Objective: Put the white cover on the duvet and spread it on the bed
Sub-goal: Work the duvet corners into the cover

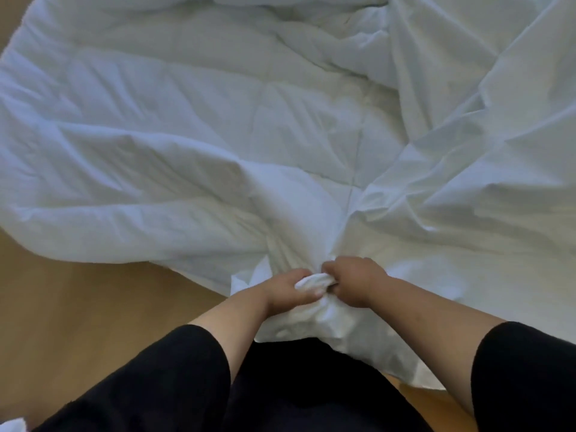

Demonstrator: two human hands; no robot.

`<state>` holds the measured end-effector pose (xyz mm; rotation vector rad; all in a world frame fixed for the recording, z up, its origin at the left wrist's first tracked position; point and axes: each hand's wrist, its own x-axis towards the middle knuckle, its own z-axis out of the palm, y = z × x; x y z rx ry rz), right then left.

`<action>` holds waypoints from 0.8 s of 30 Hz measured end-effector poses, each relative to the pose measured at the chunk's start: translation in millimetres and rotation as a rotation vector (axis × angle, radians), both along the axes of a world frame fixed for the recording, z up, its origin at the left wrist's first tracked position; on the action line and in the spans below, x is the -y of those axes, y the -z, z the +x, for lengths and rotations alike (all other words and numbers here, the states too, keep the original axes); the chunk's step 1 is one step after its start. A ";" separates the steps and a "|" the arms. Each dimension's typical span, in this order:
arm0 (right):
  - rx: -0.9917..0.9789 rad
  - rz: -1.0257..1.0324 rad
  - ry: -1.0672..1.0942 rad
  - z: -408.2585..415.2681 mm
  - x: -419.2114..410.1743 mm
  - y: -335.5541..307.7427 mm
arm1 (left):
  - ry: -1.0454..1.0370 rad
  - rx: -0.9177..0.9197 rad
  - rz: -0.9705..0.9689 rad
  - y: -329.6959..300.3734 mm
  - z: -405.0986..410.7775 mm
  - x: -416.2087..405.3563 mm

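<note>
From my remote seat: both hands work at a bunched corner of white fabric at approx 6 o'clock of the view. Left hand [288,289] has fingers curled round the wad; right hand [353,280] is clenched on the same wad from the 3 o'clock side, knuckles nearly touching the left's. So both grips are closed on cloth, not released.

Handling, my guess: the duvet [156,135] is puffy, quilted, soft and bulky but light; it'll slump and drag rather than slide as one piece. The white cover [483,151] is thin, creased sheet cloth w/ no stiffness, and it slips easily over the filling. Best hold is at the corners, pinching cover and duvet corner together thru the fabric, which looks like what's under way here. Can't tell whether the wad holds cover only or both layers.

Layout: duvet spreads from 9 to 12 o'clock, cover from 12 to 4 o'clock, and they meet along a seam running up from the hands. Both converge into the grips, so the task's cloth is right at and under the hands. Wooden floor [78,307] shows at 7–8 o'clock; black sleeves at bottom.
</note>
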<state>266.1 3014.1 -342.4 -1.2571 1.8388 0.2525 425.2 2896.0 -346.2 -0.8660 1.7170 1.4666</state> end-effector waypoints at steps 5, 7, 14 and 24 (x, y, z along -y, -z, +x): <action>0.115 -0.139 -0.106 38.6 -48.2 -20.9 | 0.011 0.147 0.187 -11.9 36.3 -40.3; 0.143 -0.240 -0.057 52.4 -67.7 -30.8 | -0.105 0.141 0.143 -22.2 39.0 -44.0; 0.287 -0.477 0.078 66.4 -73.9 -94.5 | -0.534 -0.096 0.192 -72.4 -50.4 -2.4; 0.234 -0.270 0.225 87.5 -41.6 -138.0 | -0.456 -0.241 0.290 -97.5 -167.5 6.4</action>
